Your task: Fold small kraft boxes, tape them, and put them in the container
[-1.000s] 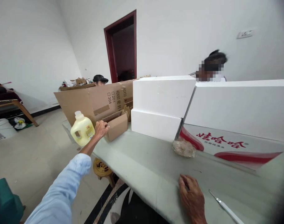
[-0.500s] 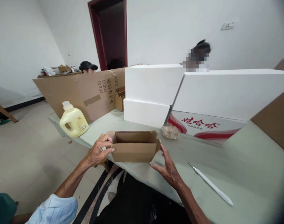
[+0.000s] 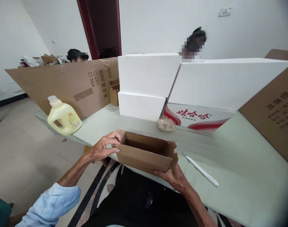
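I hold a small open brown cardboard box (image 3: pixel 146 156) at the near edge of the pale green table (image 3: pixel 240 170). My left hand (image 3: pixel 103 148) grips the box's left end, fingers pinched over its flap. My right hand (image 3: pixel 168 175) is under the box's right bottom corner, fingers curled against it. The box's open top faces up and it looks empty inside. A white-handled knife (image 3: pixel 200 169) lies on the table just right of the box.
A yellow detergent jug (image 3: pixel 63 116) stands at the table's left end. White foam blocks (image 3: pixel 148 83) and a leaning cardboard sheet (image 3: pixel 63 83) line the back, with a small plastic-wrapped lump (image 3: pixel 166 124) before them. Another small box (image 3: pixel 114 94) sits by the sheet. Two people sit behind.
My left hand brought the box from beside the jug to the near edge. My right hand left the table, came to the box's right end, then slid under its corner.
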### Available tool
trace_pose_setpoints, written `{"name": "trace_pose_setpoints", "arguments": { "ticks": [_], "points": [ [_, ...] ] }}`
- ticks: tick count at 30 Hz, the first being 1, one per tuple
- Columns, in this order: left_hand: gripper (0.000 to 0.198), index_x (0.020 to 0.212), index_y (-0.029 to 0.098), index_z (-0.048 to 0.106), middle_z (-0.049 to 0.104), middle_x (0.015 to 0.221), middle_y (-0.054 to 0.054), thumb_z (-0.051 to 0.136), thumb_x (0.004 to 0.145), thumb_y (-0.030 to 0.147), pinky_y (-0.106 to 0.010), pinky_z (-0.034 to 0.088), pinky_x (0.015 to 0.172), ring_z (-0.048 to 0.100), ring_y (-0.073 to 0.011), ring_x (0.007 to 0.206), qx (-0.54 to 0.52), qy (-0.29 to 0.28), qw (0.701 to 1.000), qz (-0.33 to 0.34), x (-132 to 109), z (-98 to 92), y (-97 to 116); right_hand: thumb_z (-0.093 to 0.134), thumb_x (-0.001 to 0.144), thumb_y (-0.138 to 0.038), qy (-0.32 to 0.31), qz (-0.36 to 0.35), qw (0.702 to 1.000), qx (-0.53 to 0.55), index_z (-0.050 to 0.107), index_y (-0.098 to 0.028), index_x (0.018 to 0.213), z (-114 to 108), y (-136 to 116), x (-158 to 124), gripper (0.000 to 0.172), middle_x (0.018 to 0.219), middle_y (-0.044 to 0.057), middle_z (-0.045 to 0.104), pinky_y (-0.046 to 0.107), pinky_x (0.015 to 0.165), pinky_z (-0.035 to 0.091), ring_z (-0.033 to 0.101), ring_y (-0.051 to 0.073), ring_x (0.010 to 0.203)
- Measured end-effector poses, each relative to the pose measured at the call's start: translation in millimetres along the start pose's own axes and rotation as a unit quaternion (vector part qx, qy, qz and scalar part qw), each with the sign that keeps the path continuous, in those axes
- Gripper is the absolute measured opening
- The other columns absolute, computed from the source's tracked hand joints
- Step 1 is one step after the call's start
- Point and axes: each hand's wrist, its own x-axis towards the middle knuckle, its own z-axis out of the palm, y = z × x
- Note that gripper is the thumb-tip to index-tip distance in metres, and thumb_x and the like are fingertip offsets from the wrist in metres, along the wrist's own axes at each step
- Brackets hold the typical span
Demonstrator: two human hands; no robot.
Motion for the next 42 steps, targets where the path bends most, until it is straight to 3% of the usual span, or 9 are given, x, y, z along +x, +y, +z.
{"name": "trace_pose_setpoints", "arguments": {
  "ticks": [4,8,12,17,23,28,35,39,42],
  "points": [
    [0.085,0.163,0.036,0.040,0.039,0.167,-0.015,0.083,0.090,0.036,-0.045,0.058,0.107,0.045,-0.0350,0.151,0.066,0.060,0.996,0.031,-1.2,8.5,-3.2,0.082,0.080,-0.064,0.039,0.019,0.997,0.057,0.036,-0.025,0.164,-6.4,-5.9,0.1,0.105,0.152,0.016,0.058,0.056,0.112,0.052,0.057,0.038,0.137],
    [0.122,0.172,0.035,0.015,0.021,0.178,-0.018,0.093,0.078,0.028,-0.057,0.047,0.122,0.034,-0.0406,0.161,0.189,-0.012,0.980,0.063,-10.3,25.2,-5.9,0.075,0.086,-0.068,0.051,0.082,0.988,0.123,0.046,-0.026,0.157,-22.7,-9.6,3.8,0.088,0.152,0.014,0.061,0.051,0.111,0.054,0.060,0.036,0.136],
    [0.113,0.172,0.029,0.017,0.022,0.178,-0.023,0.083,0.081,0.010,-0.057,0.047,0.119,0.031,-0.0425,0.163,0.295,-0.070,0.945,0.126,-14.1,44.5,-11.0,0.067,0.093,-0.068,-0.003,0.181,0.953,0.241,0.056,-0.024,0.149,-35.4,-14.7,5.1,0.072,0.144,0.013,0.069,0.048,0.107,0.059,0.067,0.034,0.130],
    [0.093,0.170,0.027,0.015,0.036,0.173,-0.023,0.059,0.092,0.004,-0.055,0.046,0.116,0.025,-0.0383,0.165,0.301,-0.026,0.926,0.225,-3.5,50.9,-17.6,0.064,0.093,-0.070,-0.042,0.286,0.912,0.290,0.073,-0.020,0.125,-43.2,-18.5,4.4,0.060,0.123,0.015,0.079,0.046,0.098,0.064,0.075,0.034,0.113],
    [0.119,0.172,0.027,0.007,0.037,0.171,-0.024,0.086,0.082,0.025,-0.059,0.042,0.123,0.036,-0.0412,0.160,0.175,-0.023,0.976,0.131,1.6,39.1,-4.9,0.049,0.094,-0.086,-0.109,0.264,0.917,0.279,0.064,-0.028,0.144,-65.7,-25.9,-4.3,0.078,0.120,0.013,0.079,0.049,0.078,0.067,0.076,0.034,0.101],
    [0.142,0.173,0.030,0.005,0.034,0.172,-0.022,0.098,0.066,0.028,-0.056,0.049,0.120,0.049,-0.0416,0.150,0.056,-0.038,0.998,-0.002,2.3,30.9,3.7,0.044,0.095,-0.088,-0.136,0.241,0.942,0.191,0.071,-0.030,0.134,-75.8,-30.0,-5.1,0.074,0.116,0.012,0.078,0.045,0.077,0.067,0.075,0.032,0.104],
    [0.136,0.173,0.031,0.011,0.031,0.172,-0.019,0.096,0.067,0.028,-0.059,0.050,0.119,0.040,-0.0432,0.156,-0.003,0.062,0.998,0.015,9.0,41.1,-9.5,0.041,0.092,-0.091,-0.081,0.228,0.961,0.134,0.077,-0.021,0.109,-68.6,-17.5,5.5,0.080,0.115,0.018,0.077,0.047,0.080,0.066,0.076,0.031,0.092],
    [0.122,0.169,0.029,0.022,0.039,0.165,-0.017,0.092,0.069,0.028,-0.056,0.051,0.118,0.044,-0.0415,0.152,-0.023,0.062,0.998,-0.010,16.1,42.0,-16.8,0.046,0.094,-0.082,0.045,0.128,0.983,-0.120,0.076,-0.022,0.110,-83.0,8.8,6.6,0.069,0.118,0.017,0.075,0.054,0.092,0.058,0.071,0.037,0.107],
    [0.120,0.167,0.029,0.026,0.037,0.166,-0.018,0.095,0.069,0.034,-0.057,0.050,0.118,0.042,-0.0421,0.153,-0.037,0.067,0.997,-0.011,19.8,42.1,-17.1,0.053,0.094,-0.065,0.132,0.083,0.911,-0.383,0.073,-0.021,0.115,-101.5,40.0,3.1,0.053,0.119,0.019,0.071,0.055,0.089,0.054,0.066,0.040,0.112]
  ]
}}
